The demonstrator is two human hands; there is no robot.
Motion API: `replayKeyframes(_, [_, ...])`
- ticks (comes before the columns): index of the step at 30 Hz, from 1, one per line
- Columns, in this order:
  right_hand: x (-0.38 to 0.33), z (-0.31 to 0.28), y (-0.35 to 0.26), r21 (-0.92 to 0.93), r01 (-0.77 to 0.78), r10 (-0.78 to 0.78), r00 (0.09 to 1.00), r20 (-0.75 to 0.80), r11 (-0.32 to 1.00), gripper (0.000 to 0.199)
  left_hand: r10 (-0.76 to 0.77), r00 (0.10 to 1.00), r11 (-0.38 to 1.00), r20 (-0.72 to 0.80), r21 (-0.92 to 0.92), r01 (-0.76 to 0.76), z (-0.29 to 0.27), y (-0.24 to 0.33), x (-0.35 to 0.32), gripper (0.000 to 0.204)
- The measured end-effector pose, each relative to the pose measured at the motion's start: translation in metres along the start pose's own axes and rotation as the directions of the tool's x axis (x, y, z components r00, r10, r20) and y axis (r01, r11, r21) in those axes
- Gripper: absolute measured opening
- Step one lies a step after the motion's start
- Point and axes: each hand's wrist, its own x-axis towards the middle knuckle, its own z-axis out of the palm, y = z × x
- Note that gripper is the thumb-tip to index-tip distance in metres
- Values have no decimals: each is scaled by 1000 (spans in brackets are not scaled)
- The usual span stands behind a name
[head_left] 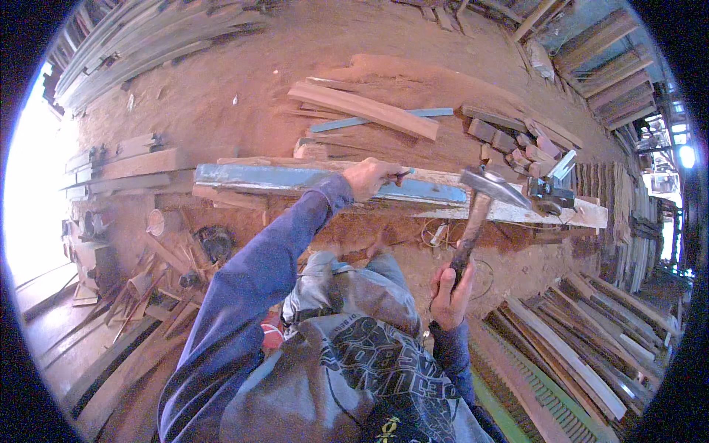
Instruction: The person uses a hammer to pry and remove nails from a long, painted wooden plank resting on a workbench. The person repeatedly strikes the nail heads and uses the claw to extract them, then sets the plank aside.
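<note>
My right hand (450, 297) grips the lower handle of a claw hammer (476, 223). The hammer's metal head is raised over the right part of the work. My left hand (365, 179) rests over a long board with blue paint (258, 177), which lies crosswise in front of me. Its fingers are closed at the board's upper edge; a small dark end shows by the fingertips, too small to name. The board's paint is worn, with pale bare patches along its edge.
A dark power tool (552, 195) sits on the right end of a whitish plank (587, 214). Beyond lie a loose beam (369, 111), a thin blue strip (436, 112) and wood offcuts (502, 139). Stacked timber (569, 354) fills the lower right; scraps (159, 273) lie at left.
</note>
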Motion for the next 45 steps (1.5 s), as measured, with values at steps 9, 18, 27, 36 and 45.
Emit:
replayKeyframes(9, [4, -6, -12, -462, 140, -181, 983, -44, 875, 50, -9, 988, 999, 156, -44, 16, -10, -9, 3, 28])
replayKeyframes(18, [19, -9, -24, -562, 139, -131, 990, 54, 815, 51, -214, 932, 920, 293, -260, 293, -4, -27, 8, 23])
replayKeyframes(27, [21, 9, -7, -396, 270, -303, 953, -24, 878, 42, -143, 952, 976, 270, -119, 180, 2, -38, 7, 26])
replayKeyframes(36, [21, 8, -6, -542, 216, -193, 976, 100, 812, 36, -59, 964, 998, 260, 20, 56, -8, -25, 7, 21])
replayKeyframes(45, [91, -22, 50, -147, -201, 194, 979, -61, 968, 32, -112, 956, 942, -270, -335, 16, 28, 25, 9, 40])
